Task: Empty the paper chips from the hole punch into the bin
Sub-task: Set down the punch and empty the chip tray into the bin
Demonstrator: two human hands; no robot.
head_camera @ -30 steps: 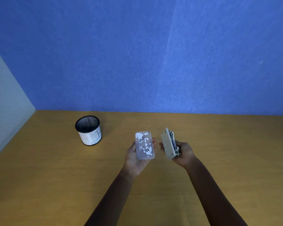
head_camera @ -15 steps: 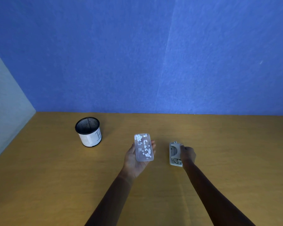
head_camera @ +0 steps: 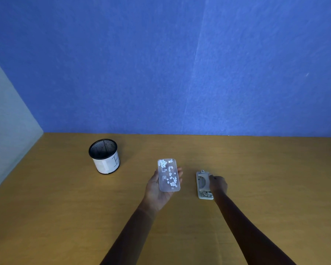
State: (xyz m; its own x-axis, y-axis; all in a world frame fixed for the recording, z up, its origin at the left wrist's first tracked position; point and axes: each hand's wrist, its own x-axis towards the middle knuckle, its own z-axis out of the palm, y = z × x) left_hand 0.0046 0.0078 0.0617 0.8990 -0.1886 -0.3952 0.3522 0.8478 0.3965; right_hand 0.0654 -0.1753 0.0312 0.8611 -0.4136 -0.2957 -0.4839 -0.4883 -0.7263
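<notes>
My left hand lies palm up and holds a clear plastic chip tray level above the table, with several white paper chips scattered in it. The grey hole punch lies flat on the wooden table to the right of the tray. My right hand rests on the punch's right side, fingers curled over it. The bin, a black mesh cup with a white paper label, stands upright to the far left of the tray, apart from both hands.
A blue wall closes the back of the table. A pale panel runs along the left side. Bare table top lies between the bin and my left hand.
My right hand has lowered the hole punch from upright in the air down flat onto the table and still rests on it. The left hand and tray have stayed almost still.
</notes>
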